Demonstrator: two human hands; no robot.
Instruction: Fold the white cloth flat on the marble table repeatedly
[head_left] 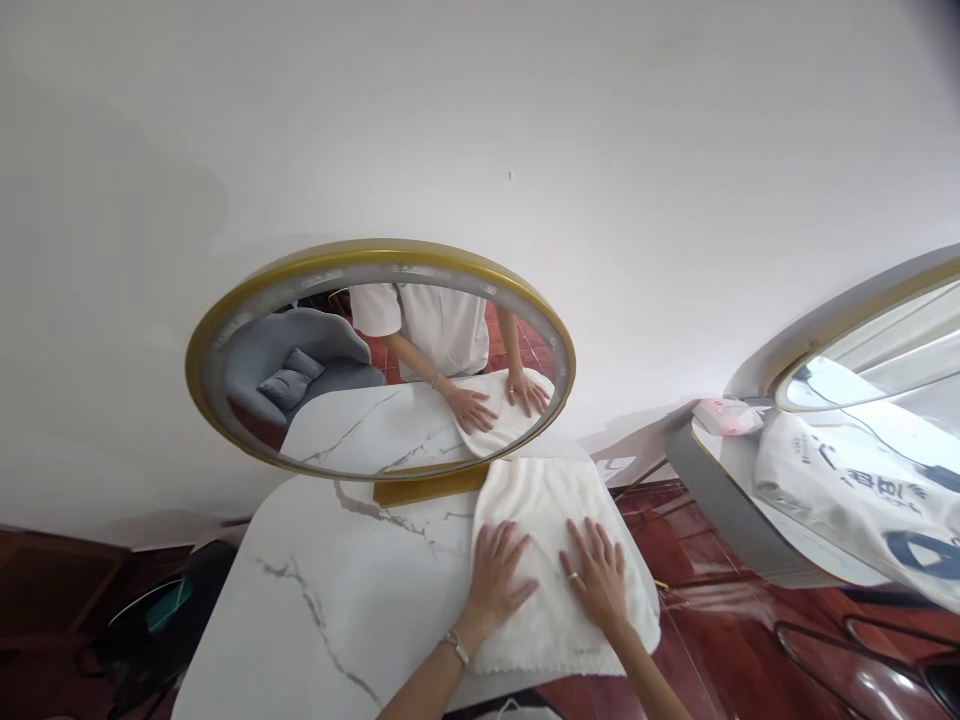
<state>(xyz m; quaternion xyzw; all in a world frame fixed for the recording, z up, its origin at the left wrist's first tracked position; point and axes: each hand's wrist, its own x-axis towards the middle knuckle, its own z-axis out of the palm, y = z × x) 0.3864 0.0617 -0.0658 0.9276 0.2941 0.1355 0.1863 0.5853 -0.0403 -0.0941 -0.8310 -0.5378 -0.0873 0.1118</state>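
Observation:
A white towel [551,630] lies spread over the right end of the marble-patterned table [352,590], with a few wrinkles toward its far edge. Flat on the towel's left part rests my left hand [499,575], fingers spread and a bracelet at the wrist. My right hand [598,575] presses flat on the right part, fingers apart, a ring on one finger. Neither hand grips anything. Both hands and the towel are reflected in the oval gold-framed mirror [420,350] behind the table.
The mirror's gold base [427,487] stands at the table's back, touching the towel's far left corner. To the right, another table [712,445] carries a tissue pack [727,416], a printed white cloth [847,480] and a second mirror [870,350]. A dark object [180,600] sits at the left.

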